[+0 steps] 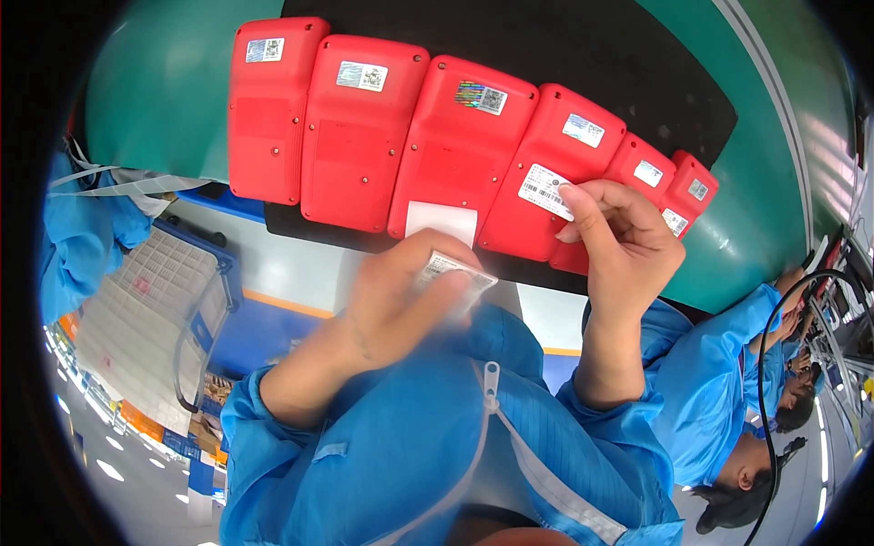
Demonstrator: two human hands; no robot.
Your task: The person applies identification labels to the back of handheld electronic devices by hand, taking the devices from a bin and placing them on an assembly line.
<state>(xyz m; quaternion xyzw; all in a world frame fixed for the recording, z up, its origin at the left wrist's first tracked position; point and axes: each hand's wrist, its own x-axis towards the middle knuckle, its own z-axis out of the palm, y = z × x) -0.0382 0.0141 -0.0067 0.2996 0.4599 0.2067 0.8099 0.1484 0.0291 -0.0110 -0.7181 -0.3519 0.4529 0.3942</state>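
Several red device housings lie side by side in a slanting row, screwed backs up, each with a small silvery code sticker near its far end. My right hand pinches the right end of a white barcode label between thumb and forefinger. That label lies over the near half of the fourth red housing from the left; whether it touches the surface I cannot tell. A strip of white labels is gripped in my left hand, slightly blurred. Its far end overlaps the near edge of the third housing.
Under the housings is a black mat on a green tabletop. A pale plastic crate stands at the left beside a person's blue sleeve. Co-workers in blue sit at the right, near a black cable.
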